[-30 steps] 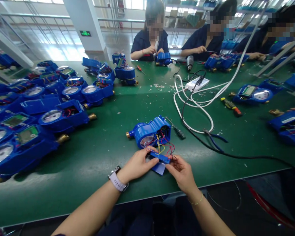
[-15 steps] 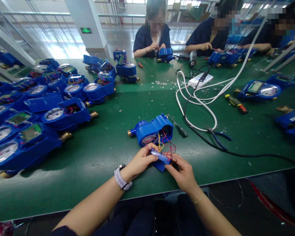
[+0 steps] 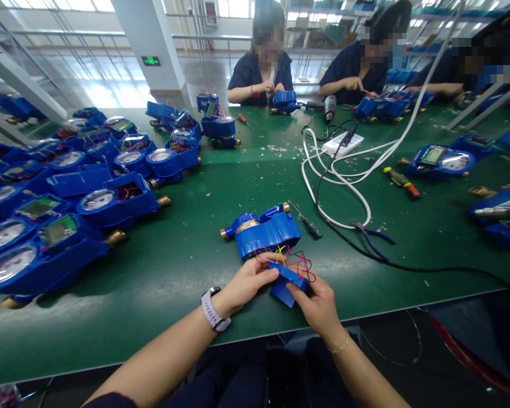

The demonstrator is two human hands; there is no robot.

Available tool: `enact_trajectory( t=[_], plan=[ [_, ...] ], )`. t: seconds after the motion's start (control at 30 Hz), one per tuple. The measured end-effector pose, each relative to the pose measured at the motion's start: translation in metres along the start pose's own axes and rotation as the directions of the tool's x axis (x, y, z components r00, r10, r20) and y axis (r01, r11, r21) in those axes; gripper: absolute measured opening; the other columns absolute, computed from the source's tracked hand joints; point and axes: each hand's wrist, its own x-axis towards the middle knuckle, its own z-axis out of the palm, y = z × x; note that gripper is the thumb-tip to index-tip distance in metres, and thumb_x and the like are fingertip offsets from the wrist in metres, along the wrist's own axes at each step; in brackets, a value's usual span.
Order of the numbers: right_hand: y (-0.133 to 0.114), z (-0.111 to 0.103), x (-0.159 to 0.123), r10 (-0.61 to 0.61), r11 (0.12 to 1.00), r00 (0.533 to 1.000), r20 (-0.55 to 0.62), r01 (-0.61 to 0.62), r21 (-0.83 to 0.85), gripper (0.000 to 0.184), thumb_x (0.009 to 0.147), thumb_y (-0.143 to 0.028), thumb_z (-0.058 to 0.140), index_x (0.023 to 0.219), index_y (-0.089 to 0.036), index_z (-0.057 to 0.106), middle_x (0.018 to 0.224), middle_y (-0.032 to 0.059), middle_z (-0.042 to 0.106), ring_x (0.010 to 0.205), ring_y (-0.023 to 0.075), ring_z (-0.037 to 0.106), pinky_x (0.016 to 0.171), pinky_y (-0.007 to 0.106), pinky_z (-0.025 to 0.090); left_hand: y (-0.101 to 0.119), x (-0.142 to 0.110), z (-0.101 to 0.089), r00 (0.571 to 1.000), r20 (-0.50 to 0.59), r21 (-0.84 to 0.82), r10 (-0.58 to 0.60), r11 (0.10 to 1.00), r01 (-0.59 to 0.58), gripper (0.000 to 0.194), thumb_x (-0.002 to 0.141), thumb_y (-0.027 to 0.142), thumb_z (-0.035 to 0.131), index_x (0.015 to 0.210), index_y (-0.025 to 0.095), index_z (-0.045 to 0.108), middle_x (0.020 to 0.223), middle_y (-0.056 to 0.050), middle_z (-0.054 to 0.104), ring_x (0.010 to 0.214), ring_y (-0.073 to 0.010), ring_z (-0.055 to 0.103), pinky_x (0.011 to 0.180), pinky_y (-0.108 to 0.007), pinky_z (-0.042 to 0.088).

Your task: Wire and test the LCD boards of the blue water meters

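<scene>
My left hand (image 3: 247,285) pinches the left end of a small blue plastic part (image 3: 289,274), and my right hand (image 3: 321,304) grips its right end. Thin red, black and yellow wires (image 3: 301,262) run from this part to a blue water meter (image 3: 267,235) just beyond my fingers. That meter is tipped with its smooth side towards me, so its dial is hidden; brass ends show at its left and top. A flat blue flap (image 3: 284,296) sticks out below the held part. Close to the meter's right lies a screwdriver (image 3: 311,226).
Many blue meters (image 3: 42,243) crowd the left side of the green table (image 3: 187,306). Pliers (image 3: 376,241), a yellow-and-red screwdriver (image 3: 403,182), white cable (image 3: 357,212) and a power strip (image 3: 343,144) lie to the right. Several co-workers sit across the table.
The water meter has rolled over, hiding its dial and opening. Both hands, still on the blue part, have shifted slightly right. At the right edge, a metal tool now shows over a meter.
</scene>
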Motion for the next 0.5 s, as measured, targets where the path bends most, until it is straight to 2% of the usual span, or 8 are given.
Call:
enact_trajectory(
  t=[0.1, 0.17, 0.2, 0.27, 0.33, 0.4, 0.47, 0.5],
  plan=[
    [-0.003, -0.003, -0.002, -0.015, 0.998, 0.997, -0.082, 0.009, -0.070, 0.018, 0.088, -0.019, 0.062, 0.105, -0.022, 0.068, 0.098, 0.0068, 0.070, 0.091, 0.0216, 0.067, 0.086, 0.036, 0.056, -0.002, -0.002, 0.004, 0.997, 0.047, 0.137, 0.062, 0.988, -0.068, 0.068, 0.081, 0.041, 0.072, 0.135, 0.016, 0.041, 0.135, -0.016, 0.051, 0.124, -0.0262, 0.050, 0.108, -0.040, 0.034],
    [-0.008, -0.005, -0.004, -0.041, 0.994, 0.993, -0.112, 0.029, -0.109, 0.027, 0.088, -0.017, 0.062, 0.114, -0.022, 0.064, 0.105, 0.0086, 0.069, 0.097, 0.0233, 0.066, 0.088, 0.038, 0.056, -0.003, -0.005, 0.007, 0.994, 0.087, 0.183, 0.071, 0.979, -0.086, 0.085, 0.079, 0.042, 0.074, 0.146, 0.018, 0.026, 0.145, -0.017, 0.041, 0.133, -0.0276, 0.042, 0.113, -0.042, 0.029],
    [-0.011, -0.005, -0.005, -0.072, 0.991, 0.992, -0.100, 0.059, -0.123, 0.033, 0.087, -0.017, 0.062, 0.120, -0.023, 0.062, 0.109, 0.0093, 0.068, 0.099, 0.0242, 0.066, 0.088, 0.039, 0.056, -0.003, -0.006, 0.009, 0.992, 0.108, 0.181, 0.060, 0.980, -0.079, 0.095, 0.077, 0.043, 0.076, 0.148, 0.019, 0.019, 0.148, -0.017, 0.037, 0.135, -0.0281, 0.040, 0.114, -0.043, 0.027],
    [-0.019, -0.007, -0.008, -0.163, 0.977, 0.987, -0.005, 0.161, -0.143, 0.046, 0.086, -0.019, 0.063, 0.132, -0.022, 0.054, 0.116, 0.0113, 0.066, 0.104, 0.0262, 0.065, 0.090, 0.040, 0.056, -0.002, -0.009, 0.010, 0.990, 0.135, 0.144, 0.029, 0.988, -0.049, 0.108, 0.071, 0.046, 0.080, 0.150, 0.020, 0.012, 0.147, -0.017, 0.037, 0.134, -0.0295, 0.040, 0.113, -0.043, 0.029],
    [-0.028, -0.007, -0.011, -0.252, 0.951, 0.958, 0.139, 0.272, -0.147, 0.053, 0.088, -0.023, 0.061, 0.139, -0.018, 0.048, 0.124, 0.0150, 0.062, 0.112, 0.0281, 0.061, 0.092, 0.042, 0.055, 0.000, -0.011, 0.009, 0.993, 0.119, 0.130, 0.013, 0.991, -0.029, 0.107, 0.069, 0.050, 0.081, 0.149, 0.019, 0.017, 0.142, -0.017, 0.043, 0.128, -0.0301, 0.046, 0.109, -0.042, 0.035],
    [-0.034, -0.008, -0.013, -0.288, 0.935, 0.925, 0.246, 0.327, -0.135, 0.055, 0.090, -0.025, 0.057, 0.143, -0.014, 0.042, 0.132, 0.0188, 0.056, 0.122, 0.0299, 0.055, 0.096, 0.044, 0.053, 0.001, -0.013, 0.007, 0.996, 0.085, 0.121, 0.019, 0.992, -0.029, 0.092, 0.071, 0.054, 0.077, 0.142, 0.015, 0.033, 0.131, -0.015, 0.052, 0.117, -0.0289, 0.052, 0.102, -0.040, 0.040],
    [-0.037, -0.008, -0.013, -0.281, 0.942, 0.923, 0.262, 0.317, -0.107, 0.055, 0.091, -0.023, 0.056, 0.143, -0.015, 0.041, 0.135, 0.0186, 0.054, 0.123, 0.0300, 0.053, 0.096, 0.045, 0.052, 0.001, -0.013, 0.006, 0.997, 0.077, 0.045, -0.003, 0.999, -0.001, 0.073, 0.075, 0.058, 0.071, 0.127, 0.011, 0.051, 0.116, -0.014, 0.061, 0.105, -0.0275, 0.057, 0.096, -0.039, 0.043],
    [-0.037, -0.008, -0.013, -0.270, 0.950, 0.932, 0.243, 0.299, -0.092, 0.054, 0.091, -0.021, 0.056, 0.142, -0.017, 0.042, 0.133, 0.0174, 0.055, 0.118, 0.0286, 0.057, 0.094, 0.044, 0.053, 0.002, -0.013, 0.006, 0.996, 0.082, -0.022, -0.023, 0.999, 0.025, 0.068, 0.076, 0.061, 0.068, 0.120, 0.010, 0.056, 0.109, -0.013, 0.064, 0.101, -0.0273, 0.059, 0.094, -0.039, 0.044]
  ],
)
